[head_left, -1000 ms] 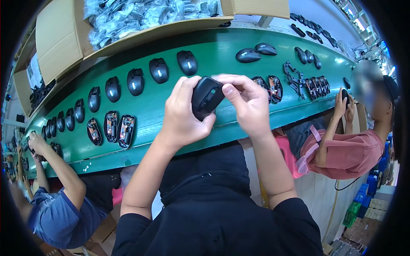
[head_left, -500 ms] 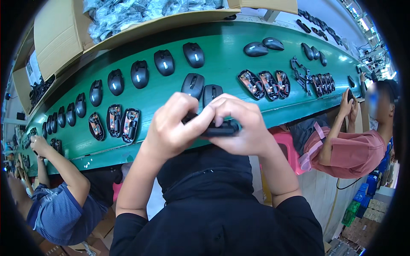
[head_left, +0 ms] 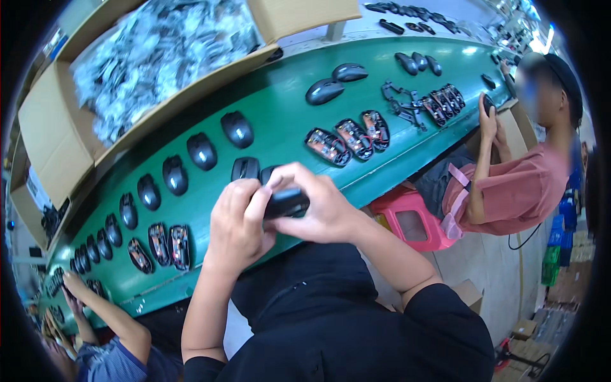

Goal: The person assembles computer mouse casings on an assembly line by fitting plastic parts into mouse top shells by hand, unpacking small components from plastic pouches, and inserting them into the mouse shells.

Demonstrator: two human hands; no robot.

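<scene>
A black computer mouse (head_left: pixel 287 204) is held up between my two hands, over the near edge of the green belt (head_left: pixel 254 141). My left hand (head_left: pixel 237 223) has its fingers closed at the mouse's left end. Around the other end curl the fingers and thumb of my right hand (head_left: pixel 321 207). Fingers cover much of the mouse, so its details cannot be made out. Just beyond my hands lie one black mouse (head_left: pixel 244 169) and another mouse (head_left: pixel 270 172), partly hidden by my right hand.
Closed mice (head_left: pixel 175 175) line the belt's far left. Opened mouse bases (head_left: pixel 159 244) with circuit boards lie nearer, and more opened bases (head_left: pixel 354 139) at right. A carton (head_left: pixel 79 130) of bagged parts stands behind. Co-workers sit at left (head_left: pixel 121 325) and right (head_left: pixel 528 184), beside a pink stool (head_left: pixel 407 216).
The whole view has swung, bringing more of the carton into sight. My hands have shifted left in the picture, still around the mouse, which now shows more of its dark surface.
</scene>
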